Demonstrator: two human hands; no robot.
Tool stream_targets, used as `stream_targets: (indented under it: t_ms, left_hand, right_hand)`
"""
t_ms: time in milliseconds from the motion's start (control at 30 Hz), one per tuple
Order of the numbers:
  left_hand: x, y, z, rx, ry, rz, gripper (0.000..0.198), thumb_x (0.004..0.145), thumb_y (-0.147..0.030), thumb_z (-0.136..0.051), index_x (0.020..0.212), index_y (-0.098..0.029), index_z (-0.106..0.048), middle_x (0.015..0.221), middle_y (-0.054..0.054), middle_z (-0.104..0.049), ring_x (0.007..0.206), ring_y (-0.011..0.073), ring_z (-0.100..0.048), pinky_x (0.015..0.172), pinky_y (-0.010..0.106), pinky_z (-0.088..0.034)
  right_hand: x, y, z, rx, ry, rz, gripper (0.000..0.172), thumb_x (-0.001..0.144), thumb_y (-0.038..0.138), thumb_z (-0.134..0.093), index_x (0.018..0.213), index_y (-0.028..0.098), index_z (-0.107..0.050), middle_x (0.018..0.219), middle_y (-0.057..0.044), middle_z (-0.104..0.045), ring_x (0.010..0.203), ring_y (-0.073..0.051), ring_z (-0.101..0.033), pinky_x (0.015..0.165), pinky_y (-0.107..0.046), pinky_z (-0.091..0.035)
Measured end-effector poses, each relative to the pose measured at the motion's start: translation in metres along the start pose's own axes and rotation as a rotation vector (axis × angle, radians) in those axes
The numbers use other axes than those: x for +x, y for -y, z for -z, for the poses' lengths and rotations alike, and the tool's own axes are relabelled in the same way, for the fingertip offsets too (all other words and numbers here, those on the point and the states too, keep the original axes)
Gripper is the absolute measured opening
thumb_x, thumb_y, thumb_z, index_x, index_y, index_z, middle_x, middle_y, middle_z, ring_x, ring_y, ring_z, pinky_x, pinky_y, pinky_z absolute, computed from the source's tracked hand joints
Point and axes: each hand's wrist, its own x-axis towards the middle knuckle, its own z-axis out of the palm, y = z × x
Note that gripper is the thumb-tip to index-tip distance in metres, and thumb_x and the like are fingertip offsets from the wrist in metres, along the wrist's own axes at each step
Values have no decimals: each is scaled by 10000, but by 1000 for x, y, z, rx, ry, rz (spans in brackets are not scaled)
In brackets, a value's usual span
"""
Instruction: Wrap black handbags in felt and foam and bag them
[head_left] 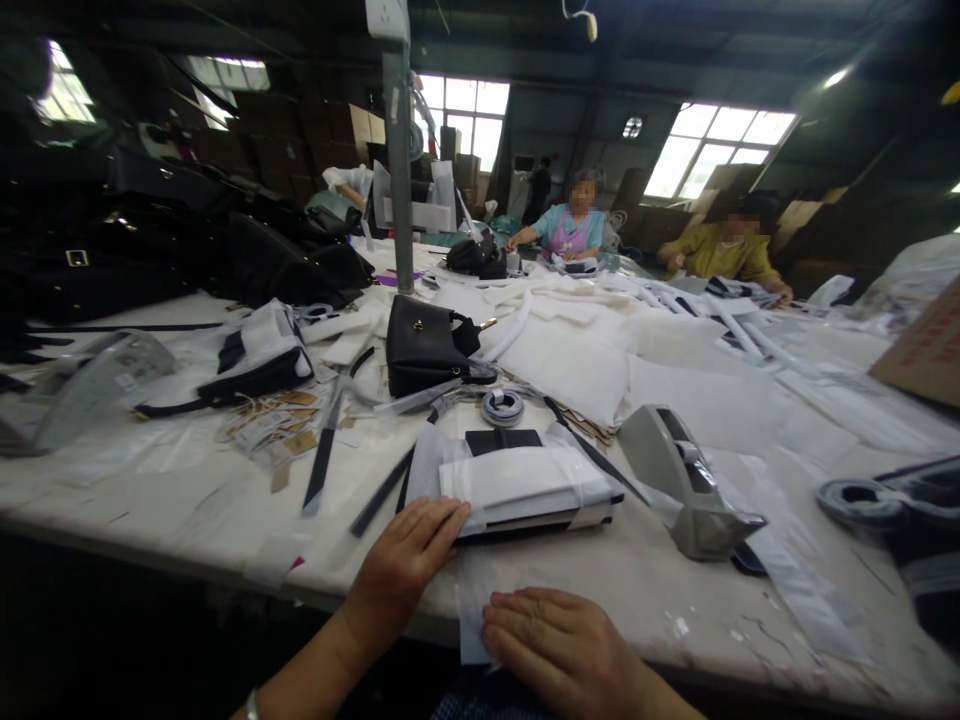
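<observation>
Both hands at a wrapped bag [525, 485] near the front edge of the table [360, 590].
The left hand [409, 555] has its fingers together and extended, fingertips touching the near left corner of the wrapped bag; the right hand [559, 640] lies palm down with fingers together over a pale sheet [472, 625] at the table edge; the undersides of both are hidden, so I cannot tell whether either grips. The wrapped bag lies flat, paper on top, between the left hand and a grey tape dispenser [690, 480]. Beyond it are a coiled strap [502, 406] and an upright black handbag [424, 345].
</observation>
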Motion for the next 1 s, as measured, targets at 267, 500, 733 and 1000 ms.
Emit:
stream_targets:
  t_ms: [267, 500, 733, 1000]
  left_hand:
    - [-4, -1, -2, -48, -19, 52, 360, 953, -87, -497, 1272, -212, -607, 1242, 69, -665, 1165, 196, -610, 1047, 394, -479]
    - [-2, -4, 0, -44, -28, 54, 384, 984, -85, -387, 1270, -204, -614, 1249, 69, -670, 1176, 183, -608, 1061, 377, -463]
    - [-1, -6, 4, -49, -22, 27, 394, 972, -64, -353, 1287, -149, -575, 1260, 78, -671, 1190, 192, -608, 1049, 394, -483]
    - [10, -20, 13, -238, -60, 378, 491, 860, -434, -624, 1260, -162, -540, 1141, 119, -704, 1041, 271, -678, 940, 423, -564]
  right_hand:
    - [3, 7, -6, -8, 61, 71, 245, 994, 103, -450, 1030, 82, -691, 1019, -78, -770, 932, -153, -736, 872, -226, -594]
    - [19, -12, 14, 58, 44, -5, 227, 988, 110, -468, 1124, 77, -647, 1021, -107, -763, 990, -163, -715, 938, -266, -565]
    - [52, -59, 0, 84, -104, -183, 212, 963, 128, -535, 1131, 168, -658, 903, -66, -755, 821, -156, -717, 753, -265, -580]
    - [75, -88, -18, 160, 38, -385, 172, 974, 218, -533, 1006, 192, -700, 848, -48, -734, 732, -147, -697, 672, -223, -551]
